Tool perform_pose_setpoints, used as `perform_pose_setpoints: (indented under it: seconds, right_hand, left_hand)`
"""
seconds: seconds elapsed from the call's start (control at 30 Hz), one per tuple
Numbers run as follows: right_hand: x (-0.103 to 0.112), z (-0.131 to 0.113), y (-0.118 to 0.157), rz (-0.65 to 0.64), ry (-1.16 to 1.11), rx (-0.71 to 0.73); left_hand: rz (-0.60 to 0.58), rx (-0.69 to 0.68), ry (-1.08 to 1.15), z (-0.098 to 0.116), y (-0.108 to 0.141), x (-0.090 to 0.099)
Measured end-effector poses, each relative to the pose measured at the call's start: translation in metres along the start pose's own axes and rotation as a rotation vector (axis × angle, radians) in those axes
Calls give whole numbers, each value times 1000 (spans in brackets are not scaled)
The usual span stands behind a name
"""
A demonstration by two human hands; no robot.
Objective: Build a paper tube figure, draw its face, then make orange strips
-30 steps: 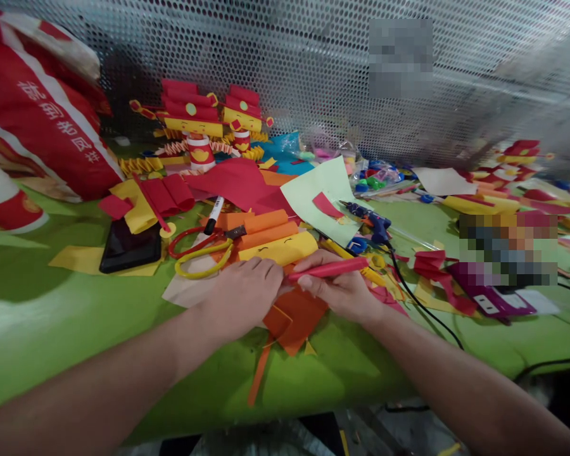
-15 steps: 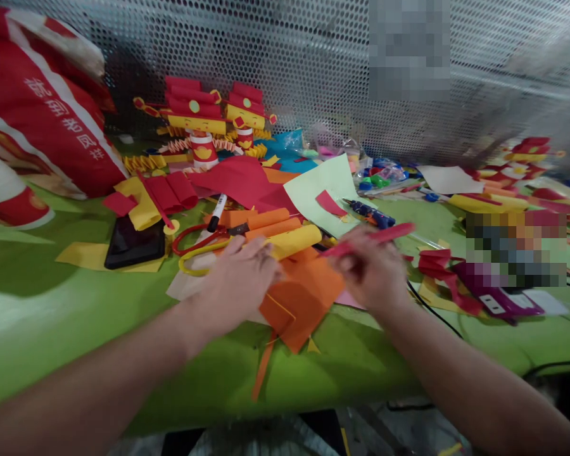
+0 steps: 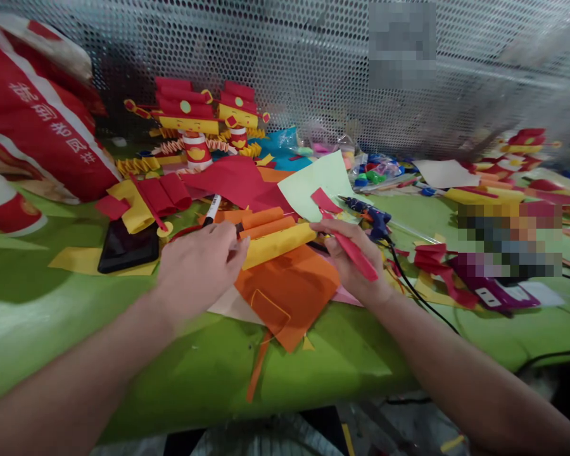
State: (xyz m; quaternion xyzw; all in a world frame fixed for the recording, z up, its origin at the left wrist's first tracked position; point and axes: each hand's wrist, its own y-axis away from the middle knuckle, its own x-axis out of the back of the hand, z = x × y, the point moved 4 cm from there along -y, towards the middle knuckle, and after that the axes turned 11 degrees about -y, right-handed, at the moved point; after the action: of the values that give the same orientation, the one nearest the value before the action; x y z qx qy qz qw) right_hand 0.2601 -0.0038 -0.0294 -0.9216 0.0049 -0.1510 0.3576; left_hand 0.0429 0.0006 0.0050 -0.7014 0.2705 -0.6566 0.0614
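Observation:
My right hand (image 3: pixel 356 256) is closed round a red paper strip (image 3: pixel 354 253), which slants down to the right across the palm. Its fingertips are at the right end of a yellow paper roll (image 3: pixel 280 246). At the roll's left end, my left hand (image 3: pixel 202 266) has its fingers curled over scissors and paper; what its fingertips hold is hidden. Orange rolls (image 3: pixel 266 221) lie just behind the yellow one, joined or touching. Beneath is an orange sheet (image 3: pixel 289 297). A black marker with a white barrel (image 3: pixel 213 209) lies behind my left hand.
A blue glue gun (image 3: pixel 373 218) with a black cable lies right of a pale green sheet (image 3: pixel 313 180). A phone (image 3: pixel 128 246) lies left. Paper figures (image 3: pixel 187 120), a red bag (image 3: pixel 42 114) and a cup (image 3: pixel 9 202) stand behind and left. A purple object (image 3: pixel 494 288) lies right.
My left hand has moved left, onto the scissors and the roll's left end. My right hand has turned, so the red strip now slopes down to the right.

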Motion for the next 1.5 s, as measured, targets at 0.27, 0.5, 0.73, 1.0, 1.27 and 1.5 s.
perform_pose_setpoints:
  seconds: [0.27, 0.5, 0.73, 1.0, 1.27, 1.5]
  right_hand:
    - [-14, 10, -3, -271, 244, 42]
    - [-15, 13, -2, -288, 325, 139]
    - [-10, 7, 0, -284, 308, 169]
    - [-10, 0, 1, -319, 270, 182]
    - [-12, -8, 3, -323, 203, 162]
    - [-11, -13, 3, -367, 246, 202]
  left_hand:
    - [-9, -164, -83, 15, 7, -6]
    - [-295, -118, -90, 19, 7, -21]
    - [-386, -138, -104, 21, 11, -21]
    - [-351, -303, -188, 29, 19, -21]
    - [-234, -440, -253, 41, 35, -9]
    - [126, -474, -261, 53, 40, 21]
